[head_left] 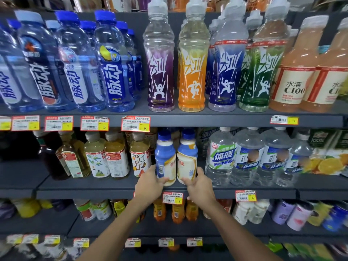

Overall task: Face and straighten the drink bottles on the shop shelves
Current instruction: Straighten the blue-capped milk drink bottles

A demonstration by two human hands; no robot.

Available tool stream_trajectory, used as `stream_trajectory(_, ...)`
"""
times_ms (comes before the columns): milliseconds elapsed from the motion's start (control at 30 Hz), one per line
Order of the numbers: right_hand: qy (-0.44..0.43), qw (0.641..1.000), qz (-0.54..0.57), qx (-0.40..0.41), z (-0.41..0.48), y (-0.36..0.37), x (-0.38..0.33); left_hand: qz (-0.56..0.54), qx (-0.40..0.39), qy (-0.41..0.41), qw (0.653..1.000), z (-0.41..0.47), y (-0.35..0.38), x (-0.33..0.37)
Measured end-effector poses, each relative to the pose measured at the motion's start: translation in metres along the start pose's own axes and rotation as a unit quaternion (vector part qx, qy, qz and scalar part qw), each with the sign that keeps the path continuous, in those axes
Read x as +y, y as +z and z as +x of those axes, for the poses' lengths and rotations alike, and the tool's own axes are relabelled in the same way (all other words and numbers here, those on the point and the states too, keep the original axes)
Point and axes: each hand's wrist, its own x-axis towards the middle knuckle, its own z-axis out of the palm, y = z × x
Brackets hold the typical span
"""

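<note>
Dark grey shelves run across the whole view in tiers, with a back panel of the same grey behind the top tier. Red-and-yellow price tags sit along the front edges, some tilted. Light is bright on the upper tiers and dimmer below.

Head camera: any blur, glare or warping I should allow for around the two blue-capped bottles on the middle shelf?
Head view: sharp at centre, where the left hand holds the left blue-capped bottle and the right hand the right blue-capped bottle; edges smear, worst at the orange-print cartons on the right; wide-angle warping leans the top-left blue-labelled bottles outward; even light, mild highlights only.
</note>
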Motion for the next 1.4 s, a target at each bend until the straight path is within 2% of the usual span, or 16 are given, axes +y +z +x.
stream_trajectory(67, 0.000, 1.000, -0.002, -0.019, 0.000, -0.003, 0.000, -0.023, -0.039, 0.016, 0.999, 0.000, -0.007, -0.004)
stream_trajectory(133, 0.008, 0.999, -0.003, -0.045, 0.000, -0.008, -0.001, -0.032, -0.045, 0.022, 0.998, -0.004, -0.011, -0.003)
stream_trajectory(233, 0.022, 0.997, -0.023, -0.063, 0.000, -0.014, -0.002, -0.052, 0.008, -0.001, 0.999, -0.019, -0.009, 0.005)
stream_trajectory(333, 0.016, 0.998, -0.052, -0.035, -0.006, -0.010, 0.001, -0.019, 0.088, -0.024, 0.996, -0.031, 0.001, 0.017)
stream_trajectory(433, 0.014, 0.999, -0.048, -0.005, -0.016, -0.001, 0.001, -0.002, 0.099, -0.032, 0.995, -0.033, 0.010, 0.022)
stream_trajectory(633, 0.027, 0.998, -0.026, 0.046, -0.017, 0.005, -0.004, 0.023, 0.048, 0.001, 0.999, -0.023, 0.005, 0.010)
stream_trajectory(767, 0.040, 0.999, -0.012, -0.009, -0.016, -0.004, -0.003, -0.016, -0.029, 0.029, 0.999, -0.014, -0.007, 0.000)
stream_trajectory(900, 0.048, 0.997, -0.008, -0.062, -0.014, -0.013, -0.004, 0.004, -0.035, 0.034, 0.999, -0.011, -0.012, -0.002)
stream_trajectory(1167, 0.059, 0.996, -0.020, -0.071, -0.009, -0.014, -0.013, -0.016, -0.079, 0.046, 0.996, -0.008, -0.010, -0.002)
stream_trajectory(1400, 0.053, 0.986, 0.021, -0.156, -0.005, -0.030, -0.006, 0.006, -0.113, 0.035, 0.993, -0.003, -0.012, -0.002)
